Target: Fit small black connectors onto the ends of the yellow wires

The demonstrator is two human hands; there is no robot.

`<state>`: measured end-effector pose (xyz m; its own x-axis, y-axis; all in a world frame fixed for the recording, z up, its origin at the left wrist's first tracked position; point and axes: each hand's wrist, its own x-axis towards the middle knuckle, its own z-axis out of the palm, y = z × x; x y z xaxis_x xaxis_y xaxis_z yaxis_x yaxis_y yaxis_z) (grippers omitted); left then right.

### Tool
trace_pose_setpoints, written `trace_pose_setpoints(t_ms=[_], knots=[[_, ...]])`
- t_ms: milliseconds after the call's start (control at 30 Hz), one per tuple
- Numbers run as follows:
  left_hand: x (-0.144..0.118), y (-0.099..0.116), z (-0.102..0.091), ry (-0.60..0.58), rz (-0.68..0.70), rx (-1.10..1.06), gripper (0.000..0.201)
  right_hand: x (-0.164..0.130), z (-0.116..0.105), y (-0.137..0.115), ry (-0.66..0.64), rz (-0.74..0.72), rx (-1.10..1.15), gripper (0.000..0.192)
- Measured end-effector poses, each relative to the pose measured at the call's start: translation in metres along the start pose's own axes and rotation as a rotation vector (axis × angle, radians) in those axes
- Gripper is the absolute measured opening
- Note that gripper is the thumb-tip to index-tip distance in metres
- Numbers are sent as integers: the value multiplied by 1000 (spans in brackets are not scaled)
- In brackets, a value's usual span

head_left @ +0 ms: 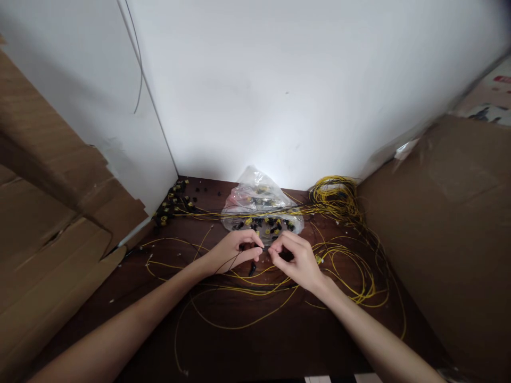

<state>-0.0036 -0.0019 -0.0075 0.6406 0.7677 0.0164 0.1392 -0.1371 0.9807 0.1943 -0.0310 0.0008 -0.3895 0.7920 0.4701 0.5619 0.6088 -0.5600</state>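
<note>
At frame centre, a thin black wire (233,260) is pinched by the left hand (235,249); something too small to identify is pinched by the right hand (296,259) over the worktop (279,340).

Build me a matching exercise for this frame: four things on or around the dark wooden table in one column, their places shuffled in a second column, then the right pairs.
Things
1. clear plastic bag of small black and yellow parts
2. coiled bundle of thin yellow wire
3. torn brown cardboard sheet
4. loose pile of small black and yellow parts

Places
A. far left of the table, by the wall corner
B. far right corner of the table
C. just beyond the left hand and right hand
D. leaning along the left side

Pairs: 1-C, 2-B, 3-D, 4-A
</note>
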Motion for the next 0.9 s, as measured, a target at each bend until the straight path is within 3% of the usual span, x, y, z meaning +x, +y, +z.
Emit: trace_pose_setpoints(t_ms=[433,667,900], knots=[[1,2,2,21,-26,-11,15,1,-2,3,54,69,-7,11],[1,5,2,44,-31,55,14,-1,-1,3,-45,-40,31,8],[1,6,2,39,-42,67,15,-3,1,3,-56,-66,34,8]])
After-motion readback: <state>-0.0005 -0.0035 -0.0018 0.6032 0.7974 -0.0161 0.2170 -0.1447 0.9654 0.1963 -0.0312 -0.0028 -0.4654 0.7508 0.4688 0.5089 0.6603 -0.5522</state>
